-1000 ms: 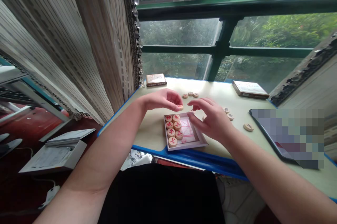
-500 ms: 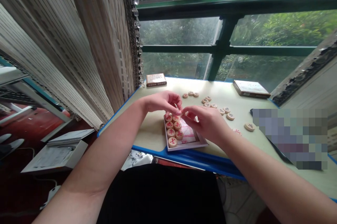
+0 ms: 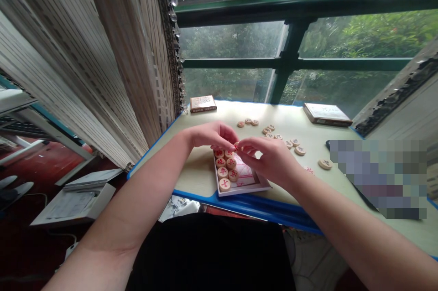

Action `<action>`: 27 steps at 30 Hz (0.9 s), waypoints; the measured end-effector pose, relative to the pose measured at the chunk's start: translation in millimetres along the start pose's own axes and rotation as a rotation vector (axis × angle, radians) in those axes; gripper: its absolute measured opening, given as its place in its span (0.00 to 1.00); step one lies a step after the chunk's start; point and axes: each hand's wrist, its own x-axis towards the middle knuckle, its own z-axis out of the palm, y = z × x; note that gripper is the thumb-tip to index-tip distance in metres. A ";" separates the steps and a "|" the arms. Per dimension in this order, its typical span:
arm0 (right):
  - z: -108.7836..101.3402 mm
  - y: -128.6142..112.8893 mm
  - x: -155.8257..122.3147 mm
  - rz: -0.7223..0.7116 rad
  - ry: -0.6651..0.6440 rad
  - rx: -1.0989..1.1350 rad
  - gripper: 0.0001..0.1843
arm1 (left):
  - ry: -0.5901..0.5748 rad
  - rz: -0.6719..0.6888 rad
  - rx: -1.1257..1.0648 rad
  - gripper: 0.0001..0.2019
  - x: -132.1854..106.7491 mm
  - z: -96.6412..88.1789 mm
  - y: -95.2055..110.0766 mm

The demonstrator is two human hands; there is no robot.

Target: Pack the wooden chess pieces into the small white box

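Above the far part of a shallow white box (image 3: pixel 244 190), my left hand (image 3: pixel 217 136) and my right hand (image 3: pixel 270 150) meet at the fingertips. Between them is a round wooden Chinese chess piece (image 3: pixel 237 146) with a red mark, pinched by both hands and partly covered by the fingers. Two columns of red-lettered chess pieces (image 3: pixel 225 184) lie face up along the box's left side. A folded paper with red lines (image 3: pixel 243 173) covers the box floor to their right. My fingers hide the far end of the box.
Loose chess pieces (image 3: pixel 269 136) are scattered across the table (image 3: pixel 195 168) beyond my right hand, one piece (image 3: pixel 325 163) farther right. Two flat boxes, one left (image 3: pixel 203 104) and one right (image 3: pixel 327 114), lie by the window. A blurred-out dark object (image 3: pixel 379 181) rests at right.
The chess piece between my fingertips now shows its red-marked face more clearly. My hands have barely shifted, and the pieces in the box are unmoved.
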 end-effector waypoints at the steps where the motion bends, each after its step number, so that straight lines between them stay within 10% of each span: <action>1: 0.0 -0.1 0.2 0.003 0.002 0.003 0.07 | 0.005 -0.010 0.005 0.15 0.1 -0.8 -0.6; 21: -2.6 -8.8 2.8 0.006 -0.065 0.022 0.10 | 0.012 0.002 -0.036 0.18 -5.1 -2.3 -2.4; 27: -16.5 -12.3 3.2 0.056 -0.368 0.021 0.08 | 0.253 0.197 -0.287 0.26 3.4 -11.2 -12.2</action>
